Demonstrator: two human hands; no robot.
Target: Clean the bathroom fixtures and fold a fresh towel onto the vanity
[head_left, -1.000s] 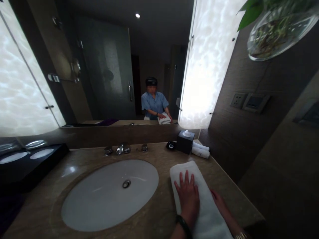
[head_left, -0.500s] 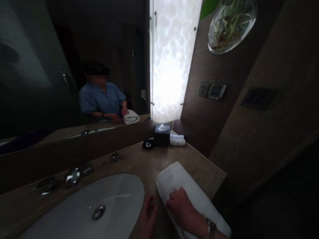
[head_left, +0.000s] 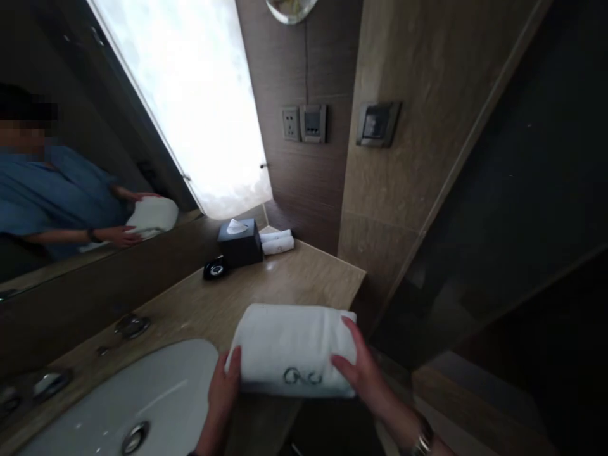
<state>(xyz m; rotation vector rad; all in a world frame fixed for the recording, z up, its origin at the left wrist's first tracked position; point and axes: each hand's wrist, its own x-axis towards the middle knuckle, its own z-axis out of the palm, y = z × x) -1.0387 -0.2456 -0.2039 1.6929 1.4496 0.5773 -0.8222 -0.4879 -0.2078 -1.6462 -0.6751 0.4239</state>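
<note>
A folded white towel (head_left: pixel 292 345) with a grey embroidered logo on its near edge rests over the front edge of the brown stone counter (head_left: pixel 304 278). My left hand (head_left: pixel 224 386) grips the towel's left end, thumb on top. My right hand (head_left: pixel 363 370), with a watch at the wrist, grips its right end. The towel lies crosswise between both hands, just right of the white oval sink (head_left: pixel 133 399).
A dark tissue box (head_left: pixel 240 242), two small rolled white towels (head_left: pixel 278 242) and a small black round dish (head_left: pixel 215 269) stand in the far counter corner. Chrome taps (head_left: pixel 130 326) sit behind the sink. The mirror (head_left: pixel 71 190) reflects a person in blue. Wall sockets (head_left: pixel 301 123) are above.
The towel lay lengthwise under my flat hands; now it is folded shorter, turned crosswise and gripped at both ends. The view has swung right, toward the counter's corner.
</note>
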